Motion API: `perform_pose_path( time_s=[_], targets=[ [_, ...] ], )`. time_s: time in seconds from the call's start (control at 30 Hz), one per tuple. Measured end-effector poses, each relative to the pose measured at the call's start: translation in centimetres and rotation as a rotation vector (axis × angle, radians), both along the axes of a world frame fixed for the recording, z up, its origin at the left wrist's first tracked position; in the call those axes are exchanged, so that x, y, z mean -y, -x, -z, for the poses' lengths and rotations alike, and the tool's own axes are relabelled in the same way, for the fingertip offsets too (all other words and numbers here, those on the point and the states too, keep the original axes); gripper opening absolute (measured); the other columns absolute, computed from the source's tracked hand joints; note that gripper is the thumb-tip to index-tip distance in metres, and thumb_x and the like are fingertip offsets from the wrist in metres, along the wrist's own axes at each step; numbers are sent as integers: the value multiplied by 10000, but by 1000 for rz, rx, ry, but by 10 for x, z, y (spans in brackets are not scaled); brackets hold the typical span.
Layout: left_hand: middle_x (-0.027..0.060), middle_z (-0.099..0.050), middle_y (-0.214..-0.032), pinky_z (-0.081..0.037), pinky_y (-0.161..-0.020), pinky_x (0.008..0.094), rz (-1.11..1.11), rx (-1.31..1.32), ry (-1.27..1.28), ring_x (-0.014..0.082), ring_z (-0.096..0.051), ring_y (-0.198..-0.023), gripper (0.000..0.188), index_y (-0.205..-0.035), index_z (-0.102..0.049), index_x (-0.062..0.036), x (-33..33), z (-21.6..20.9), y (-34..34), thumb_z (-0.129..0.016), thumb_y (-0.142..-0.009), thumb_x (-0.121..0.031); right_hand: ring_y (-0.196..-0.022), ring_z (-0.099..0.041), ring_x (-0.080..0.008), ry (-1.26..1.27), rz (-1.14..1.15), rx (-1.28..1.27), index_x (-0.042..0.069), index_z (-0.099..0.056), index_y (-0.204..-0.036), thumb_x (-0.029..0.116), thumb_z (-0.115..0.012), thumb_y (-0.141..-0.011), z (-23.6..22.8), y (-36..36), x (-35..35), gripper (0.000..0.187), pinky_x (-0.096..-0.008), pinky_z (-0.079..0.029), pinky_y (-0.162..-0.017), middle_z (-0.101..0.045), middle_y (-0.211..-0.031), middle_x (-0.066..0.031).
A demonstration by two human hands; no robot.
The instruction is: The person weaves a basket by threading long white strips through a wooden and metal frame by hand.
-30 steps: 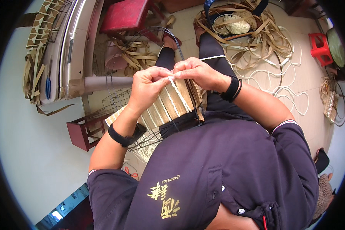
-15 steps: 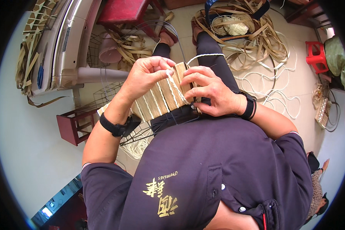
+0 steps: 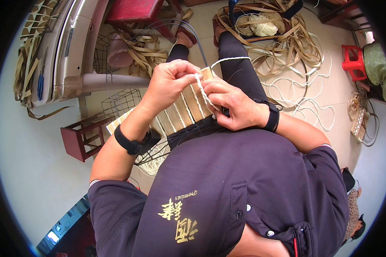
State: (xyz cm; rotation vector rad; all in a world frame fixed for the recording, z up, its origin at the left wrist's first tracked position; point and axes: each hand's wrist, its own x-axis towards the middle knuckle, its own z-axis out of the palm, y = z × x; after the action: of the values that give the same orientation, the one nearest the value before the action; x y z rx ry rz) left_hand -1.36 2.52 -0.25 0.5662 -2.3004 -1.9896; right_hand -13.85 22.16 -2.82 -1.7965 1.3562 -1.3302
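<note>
Head view puts the work in front of my wearer's belly, just above the lap: a long panel of flat tan strips [image 3: 194,105], crossed by thin white lines of cord and slanting from lower left up toward the hands. Thumb and forefinger of the left hand [image 3: 169,85] are pressed together, pinching a white twisted cord [image 3: 205,95] close to the panel's upper right end. From that pinch I see the cord run down to the right hand [image 3: 233,105], whose bent fingers lie over the panel's right end; I cannot tell whether they grip cord or panel. Black wire framework [image 3: 152,157] shows under the panel's lower edge, near the left wrist with its black strap [image 3: 126,141].

Beyond the right hand, a white cord stretches across the black trouser leg [image 3: 233,70], and loose white loops [image 3: 306,100] lie on the pale tiled floor [image 3: 287,132]. Farther off I make out a cream ball of cord [image 3: 265,29] among tangled tan strips [image 3: 302,53], with a red plastic stool [image 3: 352,63] to the right.
</note>
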Motion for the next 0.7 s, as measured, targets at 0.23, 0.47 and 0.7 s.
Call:
perform_pose_path(
  time_s=[0.23,0.47,0.7],
  targets=[
    [14,-701,-883,-500,-744,224,-42,-31,152,67,-620,-816,63,-945,-728,13,-6,1,6,-708,-899,-26,-1030,-597,-349,97,144,130,-5,-544,-702,-39,-549,-618,6,-3,-2,90,-401,-491,-927,-596,-962,-157],
    [9,-703,-851,-506,-729,219,-94,-32,168,61,-620,-787,58,-935,-729,15,-10,4,6,-712,-890,-18,-966,-613,-319,0,128,277,0,-573,-716,-4,-555,-657,1,-1,-4,62,-362,-491,-881,-619,-896,-141],
    [10,-709,-835,-495,-692,200,-103,-18,134,43,-613,-745,67,-945,-732,26,-8,1,7,-714,-890,-8,-649,-659,-229,-402,-204,1178,24,-515,-748,192,-662,-798,-30,62,-49,228,-345,-529,-816,-619,-678,-135]
  ],
)
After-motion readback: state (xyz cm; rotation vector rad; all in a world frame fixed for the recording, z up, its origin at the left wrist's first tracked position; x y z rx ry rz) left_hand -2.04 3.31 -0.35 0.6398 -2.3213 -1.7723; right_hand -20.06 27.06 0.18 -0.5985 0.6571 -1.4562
